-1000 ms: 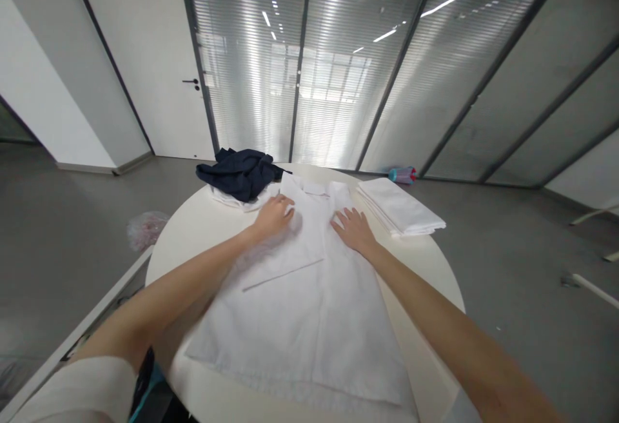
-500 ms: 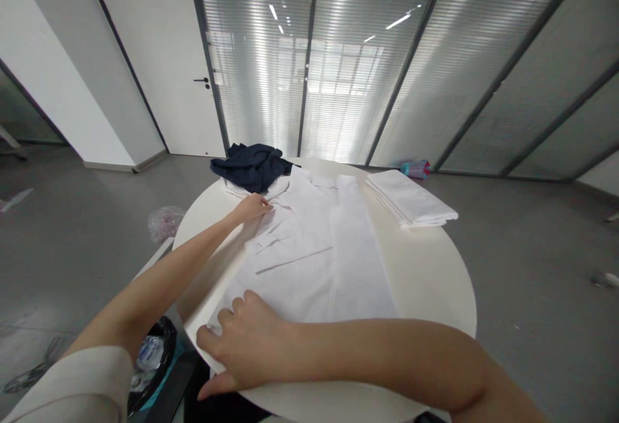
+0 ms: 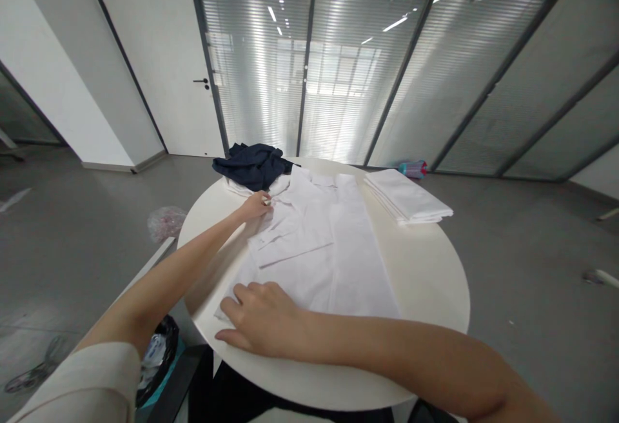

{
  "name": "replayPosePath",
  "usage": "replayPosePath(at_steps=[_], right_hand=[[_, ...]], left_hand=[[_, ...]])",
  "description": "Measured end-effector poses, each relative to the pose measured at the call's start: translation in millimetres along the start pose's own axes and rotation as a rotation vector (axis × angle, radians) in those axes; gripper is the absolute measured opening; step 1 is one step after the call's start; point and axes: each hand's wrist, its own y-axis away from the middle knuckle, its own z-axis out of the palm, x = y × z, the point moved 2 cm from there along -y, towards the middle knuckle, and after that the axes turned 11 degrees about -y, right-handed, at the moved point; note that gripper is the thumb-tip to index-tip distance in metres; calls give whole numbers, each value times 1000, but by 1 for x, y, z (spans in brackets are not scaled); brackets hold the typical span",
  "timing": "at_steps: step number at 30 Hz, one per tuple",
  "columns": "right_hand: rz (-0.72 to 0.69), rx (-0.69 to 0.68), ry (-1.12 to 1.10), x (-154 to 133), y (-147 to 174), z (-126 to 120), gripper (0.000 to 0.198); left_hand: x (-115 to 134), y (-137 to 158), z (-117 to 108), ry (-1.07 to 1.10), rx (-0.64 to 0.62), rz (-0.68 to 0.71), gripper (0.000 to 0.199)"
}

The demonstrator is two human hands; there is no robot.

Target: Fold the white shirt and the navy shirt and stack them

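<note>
Pressing flat, the right hand [image 3: 264, 318] lies fingers spread on the near left hem of the white shirt [image 3: 319, 249]. The left hand [image 3: 255, 206], arm outstretched, pinches the shirt's far left shoulder edge. The shirt lies spread across the round white table [image 3: 430, 275], beside a dark garment [image 3: 251, 165] and folded white cloths [image 3: 409, 198]. Glass partitions [image 3: 387, 55] stand behind.

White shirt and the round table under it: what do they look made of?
White shirt: thin woven cloth, probably cotton or a blend; matte, lies flat with soft creases. Table: smooth off-white top, likely laminate or painted board; faint sheen, no visible grain.
</note>
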Motion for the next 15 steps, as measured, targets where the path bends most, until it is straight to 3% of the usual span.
replayPosePath(at_steps=[2, 6, 11, 15], right_hand=[[-5, -31, -6, 1, -4, -1, 42], [-45, -104, 25, -2, -13, 5, 12], [-119, -91, 58, -7, -11, -1, 21], [-157, -93, 80, -12, 8, -18, 8]], left_hand=[[0, 1, 1, 17, -3, 0, 52], [4, 1, 0, -3, 18, -20, 50], [9, 2, -3, -38, 17, -7, 33], [16, 1, -10, -57, -1, 20, 18]])
